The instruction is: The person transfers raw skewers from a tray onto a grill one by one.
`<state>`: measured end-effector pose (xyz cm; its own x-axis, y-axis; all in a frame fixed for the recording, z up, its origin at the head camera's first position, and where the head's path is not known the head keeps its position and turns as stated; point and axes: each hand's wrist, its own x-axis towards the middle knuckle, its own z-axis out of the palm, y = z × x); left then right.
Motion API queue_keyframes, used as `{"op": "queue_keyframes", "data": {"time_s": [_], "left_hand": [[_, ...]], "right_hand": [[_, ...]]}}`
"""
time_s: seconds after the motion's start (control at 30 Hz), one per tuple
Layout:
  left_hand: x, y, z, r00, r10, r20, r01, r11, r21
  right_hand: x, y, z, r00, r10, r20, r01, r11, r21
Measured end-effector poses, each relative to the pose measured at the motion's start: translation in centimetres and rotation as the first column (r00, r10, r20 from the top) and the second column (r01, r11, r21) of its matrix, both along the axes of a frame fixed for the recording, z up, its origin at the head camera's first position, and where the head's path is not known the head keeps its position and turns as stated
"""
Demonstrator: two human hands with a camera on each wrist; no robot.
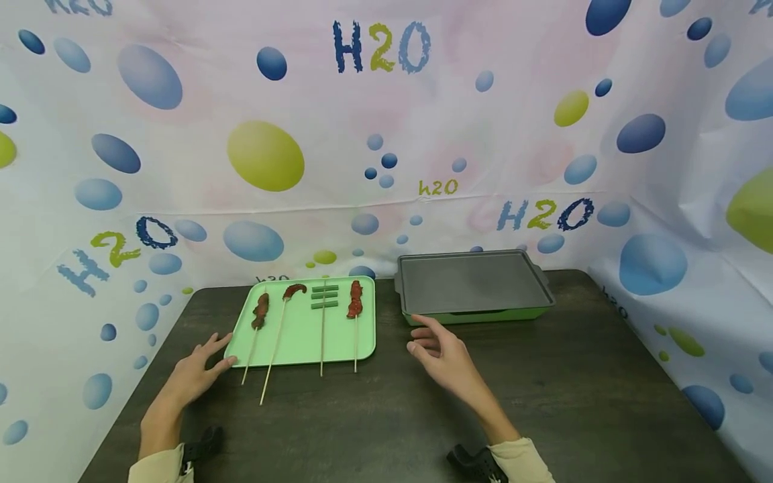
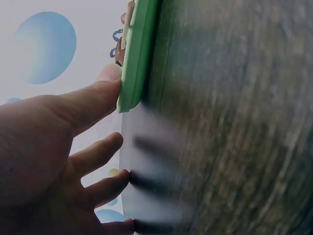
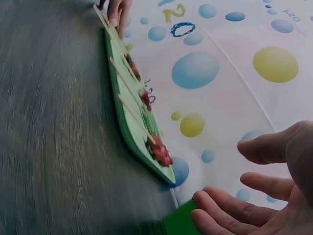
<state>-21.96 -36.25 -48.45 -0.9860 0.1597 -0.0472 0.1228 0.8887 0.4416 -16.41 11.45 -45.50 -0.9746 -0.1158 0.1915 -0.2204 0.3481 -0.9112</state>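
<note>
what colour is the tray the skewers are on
Light mint green. The tray shows best in the head view, with the left hand touching its corner.

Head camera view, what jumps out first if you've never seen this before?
A mint-green tray sits left of centre on the dark table, carrying four skewers of red meat and green pieces. Right of it stands a grey griddle. The left hand touches the tray's corner; the right hand hovers open near the griddle.
</note>
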Motion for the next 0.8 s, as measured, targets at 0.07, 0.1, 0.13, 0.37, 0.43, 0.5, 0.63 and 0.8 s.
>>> {"op": "queue_keyframes", "data": {"time_s": [0.07, 0.1, 0.13, 0.37, 0.43, 0.5, 0.63, 0.8], "left_hand": [[0.1, -0.2, 0.1, 1.0, 0.004, 0.0, -0.004, 1.0, 0.0], [0.1, -0.3, 0.2, 1.0, 0.006, 0.0, -0.006, 1.0, -0.001], [0.1, -0.3, 0.3, 1.0, 0.007, 0.002, -0.007, 1.0, -0.003], [0.1, -0.1, 0.3, 1.0, 0.011, 0.022, -0.01, 1.0, -0.017], [0.1, -0.1, 0.3, 1.0, 0.008, 0.025, -0.007, 1.0, -0.012], [0.2, 0.0, 0.3, 1.0, 0.004, 0.026, -0.004, 1.0, -0.006], [0.2, 0.0, 0.4, 1.0, 0.002, 0.03, -0.002, 1.0, 0.002], [0.0, -0.1, 0.4, 0.999, 0.012, 0.034, -0.011, 1.0, -0.001]], "right_hand": [[-0.1, -0.6, -0.1, 1.0, 0.012, 0.01, -0.012, 1.0, -0.009], [-0.2, -0.8, -0.3, 1.0, 0.018, 0.02, -0.018, 1.0, -0.008], [-0.3, -1.1, -0.4, 0.999, 0.026, 0.031, -0.026, 1.0, -0.009], [-1.3, -2.2, -1.7, 0.988, 0.09, 0.123, -0.084, 0.995, -0.05], [-1.4, -2.5, -1.9, 0.983, 0.109, 0.149, -0.096, 0.991, -0.095], [-1.5, -2.9, -2.0, 0.975, 0.128, 0.182, -0.102, 0.984, -0.147], [-1.7, -3.7, -2.3, 0.949, 0.175, 0.262, -0.107, 0.961, -0.255], [-2.1, -4.7, -3.0, 0.907, 0.235, 0.349, -0.092, 0.92, -0.38]]}}
